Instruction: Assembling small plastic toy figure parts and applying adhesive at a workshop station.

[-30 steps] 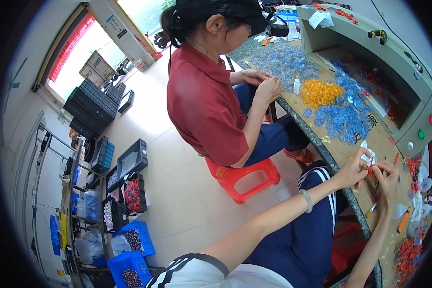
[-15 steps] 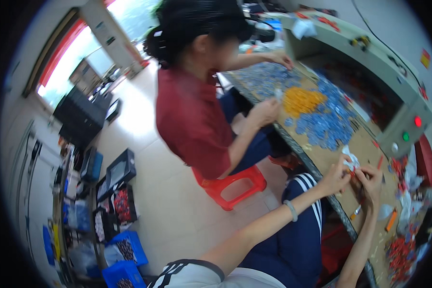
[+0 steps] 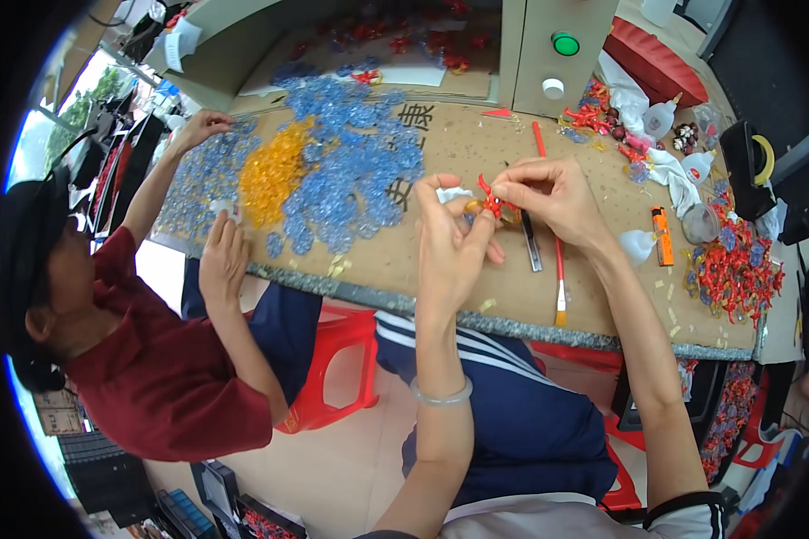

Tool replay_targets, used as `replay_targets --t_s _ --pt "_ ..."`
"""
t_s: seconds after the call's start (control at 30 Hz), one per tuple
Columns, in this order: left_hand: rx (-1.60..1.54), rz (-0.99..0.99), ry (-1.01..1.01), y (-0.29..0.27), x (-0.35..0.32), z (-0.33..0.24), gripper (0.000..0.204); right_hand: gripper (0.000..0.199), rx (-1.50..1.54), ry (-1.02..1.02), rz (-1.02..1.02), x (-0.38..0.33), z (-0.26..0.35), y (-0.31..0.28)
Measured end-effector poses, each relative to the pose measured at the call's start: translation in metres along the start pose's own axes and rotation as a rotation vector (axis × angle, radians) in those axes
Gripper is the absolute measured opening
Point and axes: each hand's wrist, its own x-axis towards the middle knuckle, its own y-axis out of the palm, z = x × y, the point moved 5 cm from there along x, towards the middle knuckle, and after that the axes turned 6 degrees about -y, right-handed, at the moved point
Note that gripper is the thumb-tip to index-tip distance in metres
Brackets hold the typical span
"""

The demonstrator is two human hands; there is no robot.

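Note:
Over the work table, my left hand [image 3: 451, 260] pinches a small red plastic figure [image 3: 488, 199] with pointed limbs between thumb and fingers. My right hand [image 3: 557, 199] meets it from the other side, its thumb and fingertips closed on the same figure. A bit of white cloth [image 3: 456, 194] shows at my left fingers; how it is held is hidden. Just beside my right hand lie a slim dark-and-silver tool [image 3: 532, 244] and a red-handled paintbrush [image 3: 560, 278] with yellowish bristles.
Heaped left are blue clear pieces [image 3: 351, 171] and yellow pieces [image 3: 274, 175], where a co-worker [image 3: 166, 359] sits. Rightward are a white squeeze bottle [image 3: 638, 245], an orange lighter-like item [image 3: 662, 236] and red figures [image 3: 735, 274]. A grey cabinet [image 3: 548, 81] with a green button stands behind.
My view has swung to the right, so the table and both hands now appear nearer the middle. Both hands remain together at the red figure.

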Motion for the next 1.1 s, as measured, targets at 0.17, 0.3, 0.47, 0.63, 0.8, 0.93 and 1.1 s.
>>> replay_targets --t_s 0.17,0.3,0.47,0.63,0.8,0.93,1.1 --pt "-0.124 -0.002 -0.101 -0.006 -0.012 0.013 0.039 0.012 -0.064 0.081 0.015 -0.010 -0.004 0.009" --pt "-0.128 -0.081 -0.141 -0.006 -0.021 0.021 0.038 0.012 0.000 0.077 0.084 -0.006 -0.009 0.015" --pt "-0.083 -0.094 -0.144 -0.002 -0.009 0.025 0.037 0.013 -0.057 0.114 0.095 0.002 -0.020 0.003" --pt "-0.103 -0.079 -0.156 -0.001 -0.008 0.025 0.037 0.015 -0.089 0.111 0.104 0.003 -0.019 0.002" --pt "-0.155 -0.055 -0.178 -0.006 -0.006 0.024 0.037 0.016 -0.073 0.109 0.045 0.002 -0.017 0.008" --pt "-0.140 -0.046 -0.180 -0.006 -0.009 0.026 0.037 0.015 -0.062 0.121 0.071 0.000 -0.018 0.007" --pt "-0.114 -0.046 -0.179 -0.003 -0.007 0.027 0.036 0.016 -0.056 0.076 0.086 0.001 -0.018 0.004"
